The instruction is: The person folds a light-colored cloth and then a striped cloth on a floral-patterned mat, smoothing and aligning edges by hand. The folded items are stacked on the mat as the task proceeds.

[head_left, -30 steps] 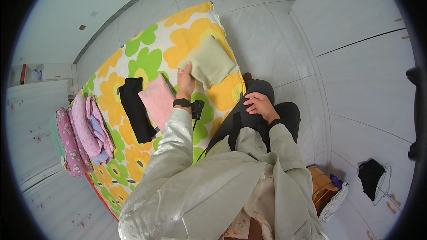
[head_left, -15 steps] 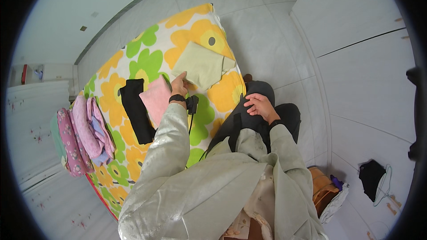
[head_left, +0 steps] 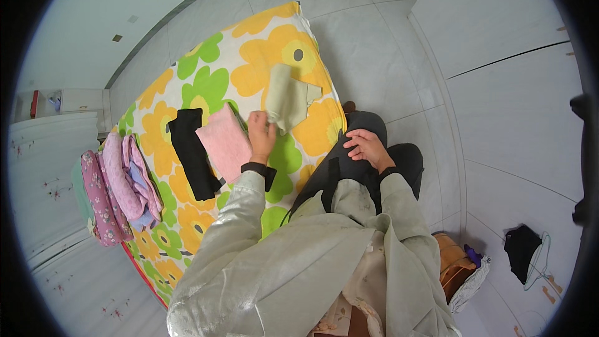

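A pale green garment [head_left: 288, 105] lies on the flowered bed cover, its left side turned over into a rounded fold and a small flap sticking out on the right. At the fold's near end is my left hand [head_left: 261, 136], fingers loosely bent and apart; whether they touch the cloth is hard to tell. Just left of that hand lies a folded pink cloth [head_left: 224, 143], with a folded black garment [head_left: 190, 156] beyond it. My right hand [head_left: 368, 148] rests on my dark-trousered knee, its fingers extended and holding nothing.
Folded pink and flowered bedding [head_left: 125, 181] is stacked at the bed's left edge. The flowered bed cover [head_left: 206, 90] ends by my knees. White cabinets [head_left: 511, 118] stand at right. A brown bag [head_left: 452, 262] and a black garment near a hanger [head_left: 521, 253] are at lower right.
The pale green garment's left side has been turned over to the right, making it narrower. My left hand has drawn slightly nearer to me. My right hand has stayed on the knee.
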{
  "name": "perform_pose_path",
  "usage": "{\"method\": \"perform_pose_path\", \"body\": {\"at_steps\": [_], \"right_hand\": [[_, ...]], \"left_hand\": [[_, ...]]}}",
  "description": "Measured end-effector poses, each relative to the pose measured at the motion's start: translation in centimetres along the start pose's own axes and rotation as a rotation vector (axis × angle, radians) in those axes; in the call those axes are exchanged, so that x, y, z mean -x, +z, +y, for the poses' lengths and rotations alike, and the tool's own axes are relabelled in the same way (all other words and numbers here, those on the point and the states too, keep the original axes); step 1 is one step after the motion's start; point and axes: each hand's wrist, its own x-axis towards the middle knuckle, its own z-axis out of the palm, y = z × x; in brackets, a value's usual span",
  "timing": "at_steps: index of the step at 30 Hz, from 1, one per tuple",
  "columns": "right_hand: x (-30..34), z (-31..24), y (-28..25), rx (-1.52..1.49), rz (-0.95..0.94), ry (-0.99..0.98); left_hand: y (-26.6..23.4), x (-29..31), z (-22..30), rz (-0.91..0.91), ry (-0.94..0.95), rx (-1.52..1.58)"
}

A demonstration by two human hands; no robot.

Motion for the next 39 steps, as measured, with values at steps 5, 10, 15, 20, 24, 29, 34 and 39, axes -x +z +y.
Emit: {"method": "perform_pose_path", "body": {"at_steps": [5, 10, 15, 20, 24, 29, 34, 39], "right_hand": [[0.0, 0.2, -0.1, -0.007, 0.0, -0.006], [-0.2, 0.4, -0.1, 0.003, -0.004, -0.011], [-0.2, 0.2, -0.2, -0.009, -0.01, 0.0], [-0.1, 0.2, -0.1, -0.01, 0.0, 0.002], [-0.1, 0.2, 0.0, -0.002, 0.003, -0.004], [0.0, 0.1, -0.1, -0.011, 0.003, -0.004], [0.0, 0.1, -0.1, 0.0, 0.0, -0.001], [0.1, 0.2, -0.1, -0.014, -0.005, -0.013]], "left_hand": [[0.5, 2.5, 1.0, -0.35, 0.073, -0.145], [1.3, 2.3, 0.8, -0.224, -0.065, -0.108], [4.1, -0.2, -1.5, -0.052, -0.394, 0.125], [5.5, -1.4, -2.5, -0.311, -0.594, 0.182], [5.1, -1.5, 0.5, -0.439, -0.523, 0.198], [2.5, -1.9, 5.3, -0.16, -0.211, -0.078], [-1.0, -2.5, 5.8, 0.111, 0.027, -0.294], [-0.2, 0.9, 3.0, -0.341, -0.042, -0.262]]}}
